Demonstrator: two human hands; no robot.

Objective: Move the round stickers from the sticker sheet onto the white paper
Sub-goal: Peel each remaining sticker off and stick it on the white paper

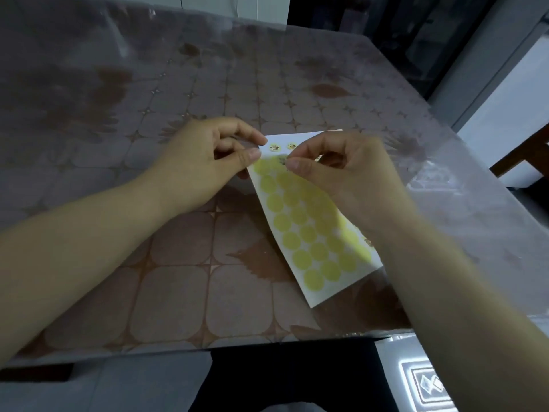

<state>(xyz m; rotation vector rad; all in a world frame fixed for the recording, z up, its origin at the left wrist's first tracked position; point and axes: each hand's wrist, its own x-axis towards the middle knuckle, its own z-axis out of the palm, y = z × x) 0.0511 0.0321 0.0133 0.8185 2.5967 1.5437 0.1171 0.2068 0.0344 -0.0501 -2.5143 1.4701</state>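
On a table (178, 263) laid with a tile-patterned cloth under clear plastic, a person's left hand (205, 159) pinches the far-left corner of a sticker sheet (300, 233) between thumb and forefinger. The right hand (341, 173), thumb and forefinger closed, nips a round sticker (282, 160) at the sheet's far edge. The sheet is tilted up off the table, its rows of yellow circles showing through the thin backing. Just beyond lies the white paper (309, 139), two placed stickers (274, 147) already on it. The sheet looks light and limp, likely to buckle unless the corner is held taut. Each sticker, judged thin and tacky, is best lifted by its rim so it does not curl onto itself.
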